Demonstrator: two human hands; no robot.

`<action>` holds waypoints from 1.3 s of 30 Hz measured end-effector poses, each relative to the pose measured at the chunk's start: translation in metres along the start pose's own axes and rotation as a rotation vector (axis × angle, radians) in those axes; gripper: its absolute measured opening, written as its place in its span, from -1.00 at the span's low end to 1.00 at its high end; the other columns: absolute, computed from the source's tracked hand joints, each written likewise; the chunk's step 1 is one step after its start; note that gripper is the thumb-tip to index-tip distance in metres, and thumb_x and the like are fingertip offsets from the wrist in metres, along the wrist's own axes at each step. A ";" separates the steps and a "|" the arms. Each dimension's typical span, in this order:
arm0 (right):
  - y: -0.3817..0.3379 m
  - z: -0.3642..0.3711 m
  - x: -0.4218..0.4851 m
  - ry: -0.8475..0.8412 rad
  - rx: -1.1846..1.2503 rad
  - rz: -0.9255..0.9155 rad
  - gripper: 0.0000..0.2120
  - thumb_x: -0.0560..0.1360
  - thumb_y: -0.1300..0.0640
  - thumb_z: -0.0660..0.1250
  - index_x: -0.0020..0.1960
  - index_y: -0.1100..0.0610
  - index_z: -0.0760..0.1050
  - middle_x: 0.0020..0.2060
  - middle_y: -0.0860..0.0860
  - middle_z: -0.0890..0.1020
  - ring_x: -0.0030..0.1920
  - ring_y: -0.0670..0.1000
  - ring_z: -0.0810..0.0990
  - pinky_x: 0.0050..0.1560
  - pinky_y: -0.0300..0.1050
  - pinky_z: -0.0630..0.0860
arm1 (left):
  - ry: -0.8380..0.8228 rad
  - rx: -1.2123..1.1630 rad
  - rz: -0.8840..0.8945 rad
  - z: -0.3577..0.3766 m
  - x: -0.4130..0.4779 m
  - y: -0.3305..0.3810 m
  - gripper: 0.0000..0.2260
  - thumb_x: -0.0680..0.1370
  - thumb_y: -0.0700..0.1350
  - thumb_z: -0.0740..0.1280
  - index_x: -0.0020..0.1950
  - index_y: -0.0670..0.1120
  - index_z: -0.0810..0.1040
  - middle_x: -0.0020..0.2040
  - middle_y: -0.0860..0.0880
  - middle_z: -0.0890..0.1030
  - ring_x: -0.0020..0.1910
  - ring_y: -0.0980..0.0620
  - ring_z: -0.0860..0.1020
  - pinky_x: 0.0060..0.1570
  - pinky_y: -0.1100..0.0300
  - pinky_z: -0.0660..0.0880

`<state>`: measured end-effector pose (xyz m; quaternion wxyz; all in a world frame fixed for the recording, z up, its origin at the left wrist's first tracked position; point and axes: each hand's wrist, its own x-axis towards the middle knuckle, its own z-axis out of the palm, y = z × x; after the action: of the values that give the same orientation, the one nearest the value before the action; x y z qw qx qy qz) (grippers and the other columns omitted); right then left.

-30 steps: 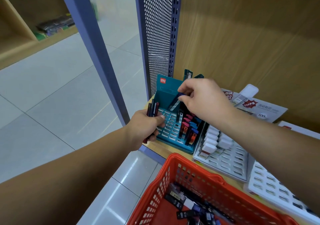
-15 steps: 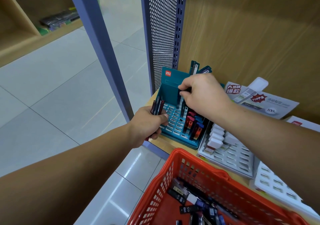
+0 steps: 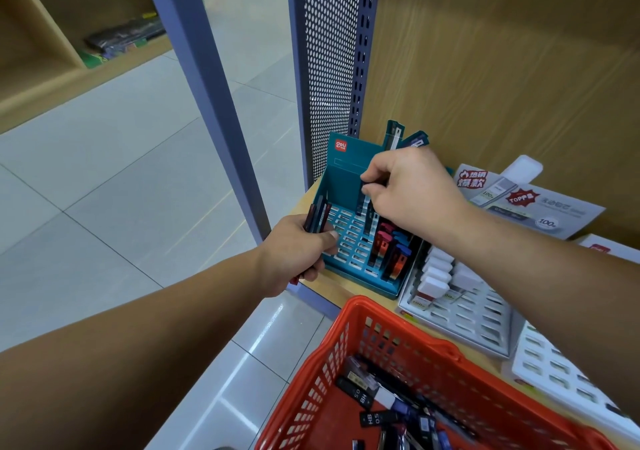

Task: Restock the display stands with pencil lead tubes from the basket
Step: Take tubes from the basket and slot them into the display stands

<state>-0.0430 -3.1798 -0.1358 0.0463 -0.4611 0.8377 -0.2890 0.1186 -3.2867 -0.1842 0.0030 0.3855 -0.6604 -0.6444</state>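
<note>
Dark plastic with a pale label, one pencil lead tube [image 3: 365, 204] stands almost upright near the back wall of the teal display stand [image 3: 346, 245]. The right hand [image 3: 412, 190] pinches its top between thumb and first finger. Its bottom end meets the stand's slots, but I cannot tell if it is inside one.

Just right of it, in the same stand, capped tubes [image 3: 388, 245] with red and blue tops stand in rows. At the stand's left edge, the left hand [image 3: 294, 252] has its fingers curled tight round a bunch of spare tubes [image 3: 317, 217].

Right of the teal stand sits a white stand [image 3: 464, 314] with white blocks [image 3: 436, 276]. In front of the teal stand, the red basket [image 3: 398, 339] holds loose tubes [image 3: 356, 390]. The right hand hides the teal stand's back right corner.

A second ago the pinched tube leaned sideways above the slots. Now it is straighter and lower. The left hand's grip is the same.
</note>
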 end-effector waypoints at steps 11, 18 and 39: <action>0.002 0.006 0.004 -0.015 -0.132 -0.083 -0.93 0.53 0.20 0.41 -0.02 0.11 0.67 -0.10 0.09 0.68 -0.08 0.15 0.65 -0.04 0.09 0.65 | -0.001 0.008 -0.002 0.000 0.003 -0.003 -0.76 0.67 -0.06 0.36 0.32 -0.06 0.52 -0.12 -0.10 0.66 -0.44 0.10 0.52 -0.38 0.24 0.53; 0.005 0.004 0.001 -0.004 -0.131 -0.118 -0.91 0.53 0.20 0.43 0.00 0.14 0.70 -0.09 0.09 0.71 -0.06 0.13 0.66 -0.01 0.08 0.65 | -0.008 0.035 -0.021 0.000 0.002 -0.003 -0.76 0.66 -0.02 0.37 0.30 -0.04 0.52 -0.08 -0.11 0.68 -0.41 0.09 0.53 -0.36 0.24 0.54; 0.002 -0.013 -0.021 -0.136 -0.345 -0.235 -0.74 0.66 0.09 0.28 0.32 0.03 0.59 0.07 0.05 0.50 0.12 0.15 0.55 0.00 0.12 0.59 | -0.203 -0.347 -0.188 -0.015 -0.030 0.028 -0.68 0.73 0.16 0.12 0.19 -0.06 0.48 -0.08 -0.13 0.65 -0.07 -0.14 0.68 0.00 -0.13 0.65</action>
<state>-0.0371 -3.1566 -0.1304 -0.0107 -0.5752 0.8101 -0.1131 0.1327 -3.2875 -0.1434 -0.0573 0.3721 -0.4977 -0.7814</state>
